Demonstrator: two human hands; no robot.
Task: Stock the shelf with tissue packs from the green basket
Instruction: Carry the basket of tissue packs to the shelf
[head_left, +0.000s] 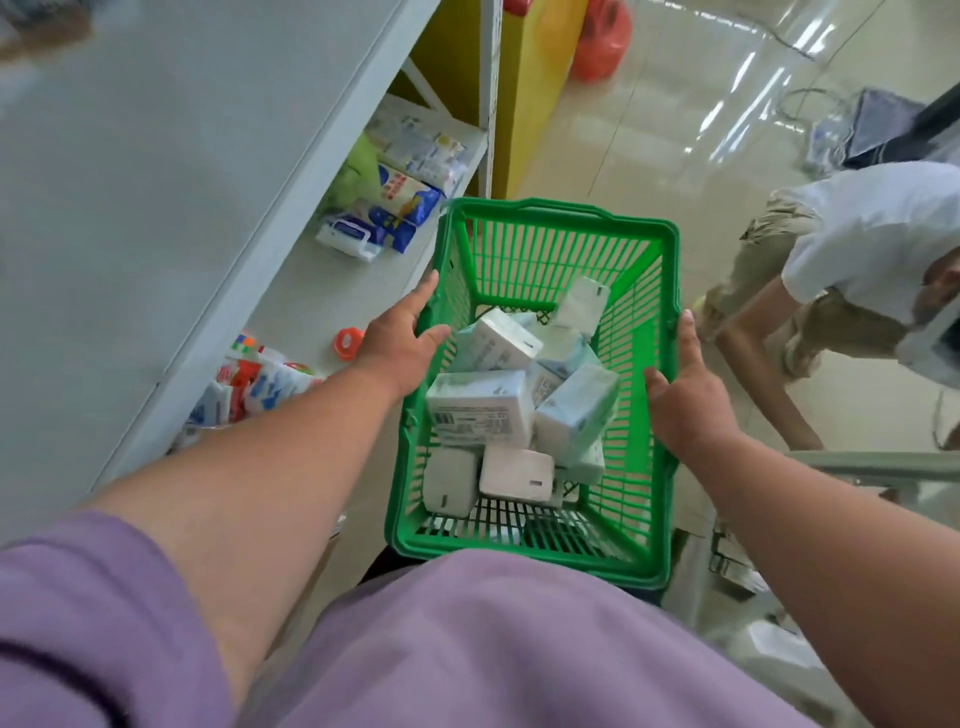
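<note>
A green plastic basket (556, 218) is held in front of my body, above the floor. Several white and pale-blue tissue packs (480, 408) lie jumbled inside it. My left hand (402, 338) grips the basket's left rim, thumb over the inside. On the right rim sits my right hand (683, 392), clasping it from outside. To the left stands the grey shelf (291, 291), whose lower board carries a few packaged goods.
On the lower shelf board lie blue-and-white packs (387, 208), an orange cap (347, 343) and red-white packets (249, 384). Another person in a white shirt (852, 244) crouches on the glossy floor at right. Orange containers (602, 44) stand far back.
</note>
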